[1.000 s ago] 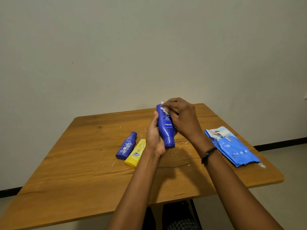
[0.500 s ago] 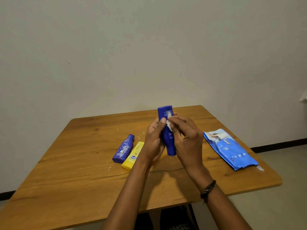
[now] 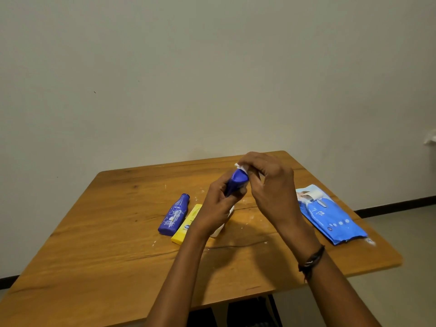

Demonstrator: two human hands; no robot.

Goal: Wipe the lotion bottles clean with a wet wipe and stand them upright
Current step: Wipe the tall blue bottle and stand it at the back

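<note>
A wooden table [image 3: 118, 256] fills the lower view, and two bare forearms reach in from 6 o'clock. The right wrist wears a dark wristband [image 3: 311, 260].

Above the table's middle, the left hand [image 3: 217, 206] wraps its fingers round the lower body of a dark blue bottle [image 3: 237, 182], holding it in the air. The right hand [image 3: 271, 190] curls over the bottle's upper end and pinches a white wet wipe [image 3: 240, 166] against it.

The bottle looks like light, stiff, smooth plastic. It is probably slippery once wet, so a full wrap round the body seems safer than a fingertip hold.

At 9 o'clock from the hands, a small blue bottle [image 3: 174, 214] and a yellow bottle [image 3: 187, 224] lie flat, touching side by side. Something white [image 3: 221, 224] lies half hidden under the left hand. At 3 o'clock lies a blue wipe pack [image 3: 330, 215]. A plain wall [image 3: 212, 67] stands behind.

Half a second ago the bottle was nearly upright, with the wipe at mid-body. Now it tips toward the camera, and the wipe is at its top end.
</note>
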